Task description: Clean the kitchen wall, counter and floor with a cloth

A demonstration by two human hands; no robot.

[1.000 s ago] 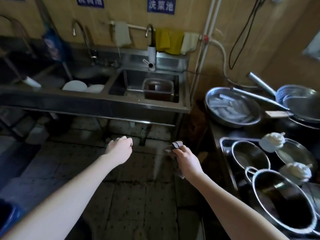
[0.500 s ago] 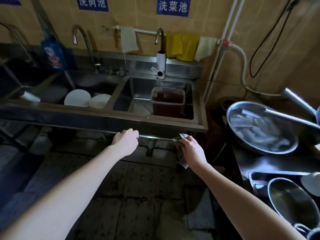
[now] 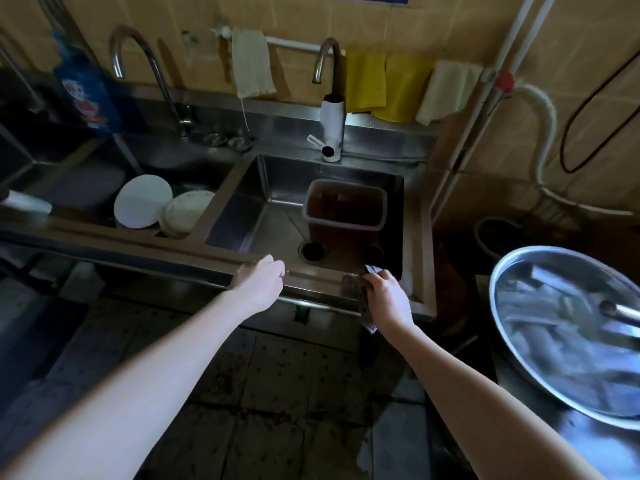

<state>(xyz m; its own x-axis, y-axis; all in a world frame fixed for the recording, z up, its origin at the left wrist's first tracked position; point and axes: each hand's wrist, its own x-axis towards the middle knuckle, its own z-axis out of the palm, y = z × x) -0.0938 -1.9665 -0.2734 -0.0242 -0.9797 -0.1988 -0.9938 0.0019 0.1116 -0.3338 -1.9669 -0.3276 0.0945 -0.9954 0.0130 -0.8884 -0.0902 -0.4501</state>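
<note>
Cloth [image 3: 356, 288] right on the front rim of the steel sink [image 3: 313, 273], dark and bunched, with the right hand [image 3: 388, 300] on top, its grip curled tight round the fabric while 1 end dangles below the edge. Left hand [image 3: 260, 284] sits near it on the same rim, grip drawn into a loose fist with nothing visible inside. Behind them 1 brown-filled tub [image 3: 344, 206] stands in the right basin, 2 white plates [image 3: 143, 201] lean in the next, and a big steel bowl [image 3: 568, 336] sits off right.
</note>
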